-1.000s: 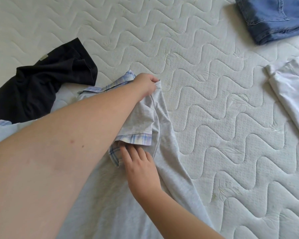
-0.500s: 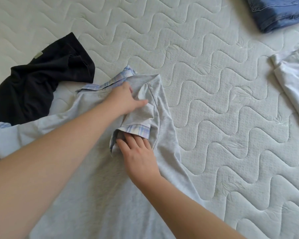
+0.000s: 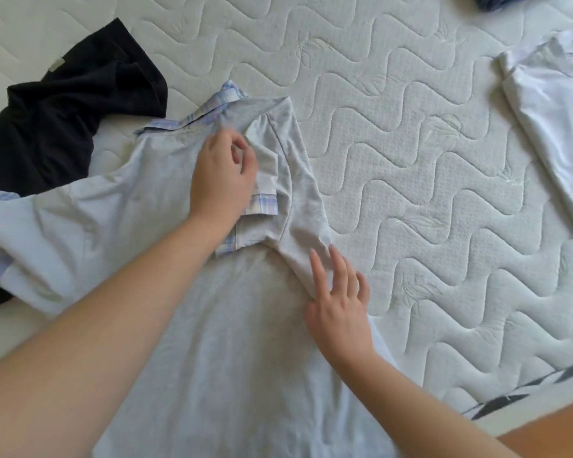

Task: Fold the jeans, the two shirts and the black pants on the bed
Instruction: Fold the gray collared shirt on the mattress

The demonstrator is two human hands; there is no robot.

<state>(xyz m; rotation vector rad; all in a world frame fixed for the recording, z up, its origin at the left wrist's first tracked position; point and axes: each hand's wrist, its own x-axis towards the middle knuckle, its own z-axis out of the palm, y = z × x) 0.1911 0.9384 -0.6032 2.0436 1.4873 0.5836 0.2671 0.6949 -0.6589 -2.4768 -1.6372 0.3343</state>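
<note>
With the left hand (image 3: 224,180) loosely curled, gripping nothing, and the right hand (image 3: 339,300) flat on the grey polo shirt (image 3: 229,325) at frame centre, the folded-in sleeve (image 3: 263,180) could spring open once released.

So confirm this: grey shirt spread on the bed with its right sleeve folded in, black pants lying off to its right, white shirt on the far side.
Not quite. The black pants lie to the left of the grey shirt, partly under its left sleeve, not to its right. The head view shows this. The rest holds: the sleeve is folded in on the shirt's right side, and the white shirt lies at the far right of the bed.
</note>
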